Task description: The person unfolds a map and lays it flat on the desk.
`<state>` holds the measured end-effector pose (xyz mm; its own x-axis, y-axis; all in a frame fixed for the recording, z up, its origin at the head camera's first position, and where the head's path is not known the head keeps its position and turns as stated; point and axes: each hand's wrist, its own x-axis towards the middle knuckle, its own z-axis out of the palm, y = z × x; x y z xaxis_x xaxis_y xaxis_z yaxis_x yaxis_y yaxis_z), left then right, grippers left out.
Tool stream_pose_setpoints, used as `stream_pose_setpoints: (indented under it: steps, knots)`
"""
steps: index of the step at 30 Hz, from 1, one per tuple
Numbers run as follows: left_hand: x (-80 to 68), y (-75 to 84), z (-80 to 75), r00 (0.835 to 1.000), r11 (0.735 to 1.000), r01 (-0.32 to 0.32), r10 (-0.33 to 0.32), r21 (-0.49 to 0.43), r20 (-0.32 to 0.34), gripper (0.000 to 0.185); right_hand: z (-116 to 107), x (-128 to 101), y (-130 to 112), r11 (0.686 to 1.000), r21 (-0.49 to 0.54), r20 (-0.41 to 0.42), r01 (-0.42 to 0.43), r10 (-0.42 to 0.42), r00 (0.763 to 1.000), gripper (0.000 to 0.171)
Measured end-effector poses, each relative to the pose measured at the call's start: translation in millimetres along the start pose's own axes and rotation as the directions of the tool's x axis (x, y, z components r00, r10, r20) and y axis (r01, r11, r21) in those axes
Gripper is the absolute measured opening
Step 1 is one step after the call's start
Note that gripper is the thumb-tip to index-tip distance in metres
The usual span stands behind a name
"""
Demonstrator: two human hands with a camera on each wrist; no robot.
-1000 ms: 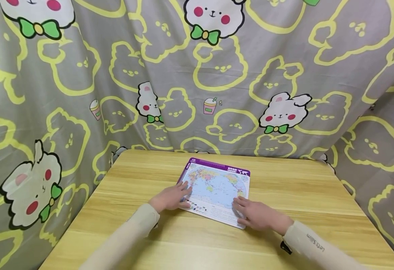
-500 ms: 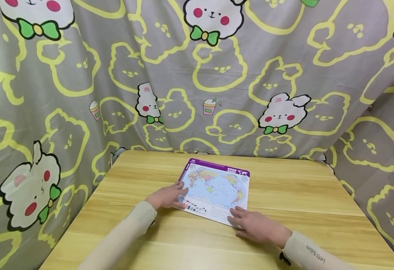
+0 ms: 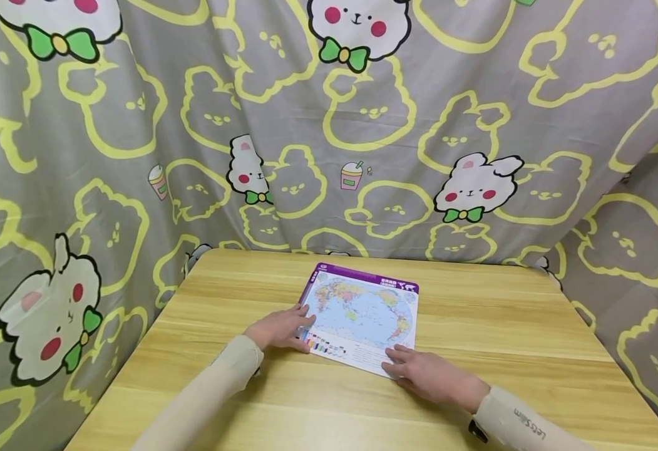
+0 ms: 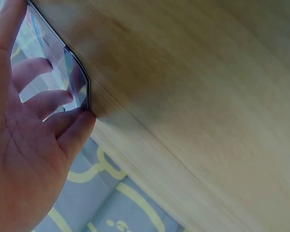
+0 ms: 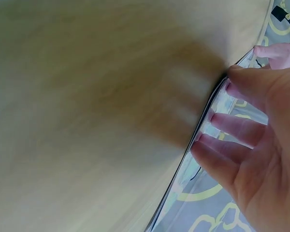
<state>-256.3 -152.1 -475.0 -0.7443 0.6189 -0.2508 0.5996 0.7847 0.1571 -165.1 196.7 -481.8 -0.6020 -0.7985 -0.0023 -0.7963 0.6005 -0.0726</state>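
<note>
A glossy world-map board [image 3: 362,313] with a purple top strip lies flat in the middle of the wooden table [image 3: 503,326]. My left hand [image 3: 286,327] rests on its near-left edge with the fingers fairly straight. In the left wrist view the fingertips [image 4: 79,125] touch the board's rounded corner [image 4: 79,84]. My right hand [image 3: 413,369] lies flat on the near-right corner. The right wrist view shows its fingers [image 5: 232,128] spread along the board's edge [image 5: 193,193]. Neither hand curls round anything.
A grey curtain [image 3: 329,138] printed with yellow bunny outlines and white rabbits hangs close behind and on both sides of the table. Bare wood [image 3: 531,388] surrounds the board on the near side and to the right.
My right hand has slid a little nearer, from the board's right edge to its near-right corner, and the board has shifted slightly. The left hand has barely moved.
</note>
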Motion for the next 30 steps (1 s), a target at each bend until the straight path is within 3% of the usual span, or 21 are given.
stream_pose_setpoints:
  steps: [9,19,30]
  knots:
    - [-0.9,5.9,0.9,1.0,0.999,0.019,-0.019,0.033,-0.007,0.08,1.1,0.6,4.7,1.0,0.003,0.024,-0.016,0.016,1.0,0.034]
    - [-3.3,8.0,2.3,1.0,0.995,0.003,-0.001,0.098,-0.018,0.08,-0.1,-0.3,12.6,1.0,0.016,-0.002,0.0,0.0,1.0,0.034]
    - [-9.0,11.9,4.7,0.999,0.996,-0.019,0.023,0.086,-0.046,0.077,1.2,-2.8,18.7,1.0,0.03,-0.019,-0.007,0.008,1.0,0.037]
